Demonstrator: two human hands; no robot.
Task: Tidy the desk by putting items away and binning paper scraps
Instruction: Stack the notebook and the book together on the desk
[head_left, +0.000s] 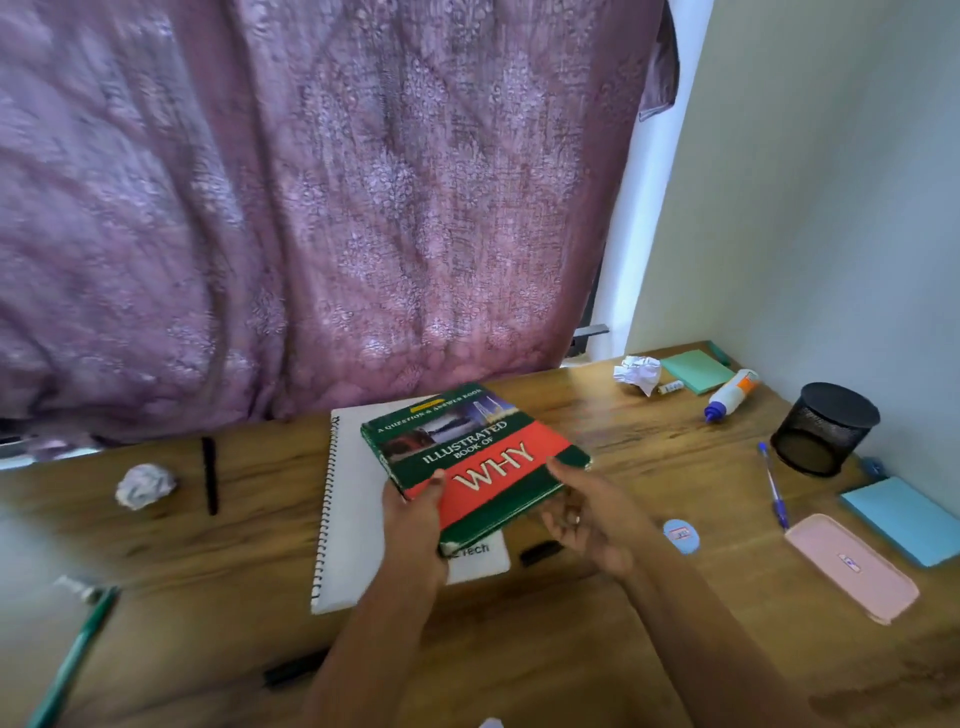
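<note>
Black mesh formed the pen cup (826, 428) near the wooden desk's (623, 649) right edge; whether anything sat in it could not be told. Nearer the camera lay a pink case (852, 566), lid closed, just beside a blue pad (906, 519). The green-and-red book (475, 460) was held over a white spiral notebook (353, 499) at mid-desk. The left hand (415, 512) gripped its near left corner, thumb on the cover. The right hand (587, 512) held its right edge, thumb on top, fingers curled beneath. One crumpled paper ball (144, 486) lay at the left near a black pen (209, 475). Another paper wad (638, 371) lay far right beside a green pad (698, 370) and a toppled glue bottle (732, 395). A blue pen (774, 491) lay between book and cup.
</note>
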